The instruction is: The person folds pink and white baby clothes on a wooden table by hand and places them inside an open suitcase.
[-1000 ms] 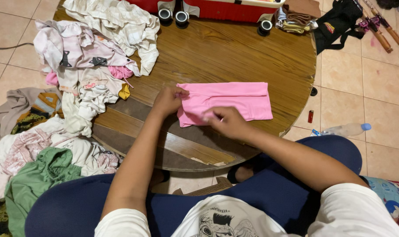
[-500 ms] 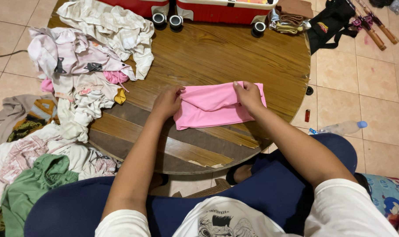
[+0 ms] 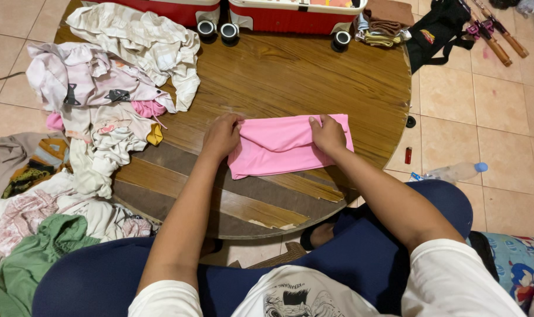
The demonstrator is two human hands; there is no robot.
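Round wooden worktop (image 3: 314, 76), veneer chipped along near edge. On it: folded pink cloth (image 3: 281, 147) near middle, heap of pale clothes (image 3: 114, 76) on left side spilling over edge, red box (image 3: 296, 14) at far edge. Tiled floor (image 3: 490, 105) around: more clothes (image 3: 38, 223) at left, plastic bottle (image 3: 455, 172) and small red lighter (image 3: 408, 155) at right.

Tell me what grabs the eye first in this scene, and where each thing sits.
A bright pink folded cloth lies near the middle of the round wooden table, with the left hand gripping its left end and the right hand pinching its upper right edge. A heap of pale crumpled clothes spills over the table's left side, and a red suitcase lies at the far edge.
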